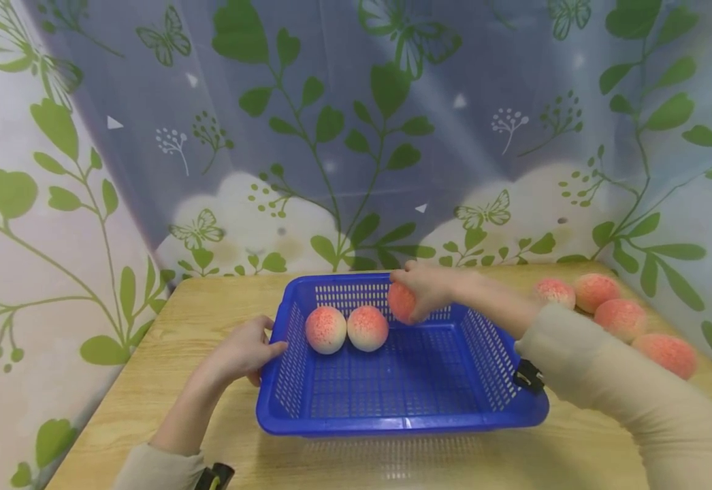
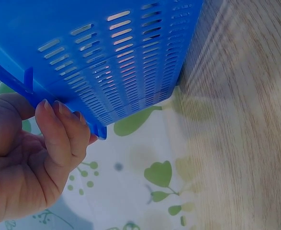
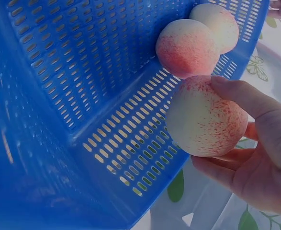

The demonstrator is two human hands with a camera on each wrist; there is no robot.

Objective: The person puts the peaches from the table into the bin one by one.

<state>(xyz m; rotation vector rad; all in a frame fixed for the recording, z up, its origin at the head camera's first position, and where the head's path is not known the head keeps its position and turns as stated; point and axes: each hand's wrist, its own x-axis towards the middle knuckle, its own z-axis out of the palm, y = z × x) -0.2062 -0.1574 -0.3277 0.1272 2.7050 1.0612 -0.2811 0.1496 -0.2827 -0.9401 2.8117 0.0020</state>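
A blue plastic basket [image 1: 401, 423] with slotted walls stands on the wooden table. My left hand [image 1: 246, 350] grips its left rim, thumb on top and fingers curled under, as the left wrist view shows of the rim [image 2: 66, 103]. Inside, my right hand [image 1: 429, 289] holds a peach [image 1: 401, 303] near the back wall. In the right wrist view thumb and fingers wrap round that peach [image 3: 205, 117]. Two more peaches lie side by side in the basket's left back part, the left peach [image 1: 326, 330] and the right peach [image 1: 367, 329].
Several peaches lie on the table right of the basket, among them one peach [image 1: 665, 355] beyond my right sleeve [image 1: 625, 395]. The wooden table [image 1: 209, 320] ends at a curtain [image 1: 331, 136] printed with leaves and butterflies, which hangs behind and at both sides.
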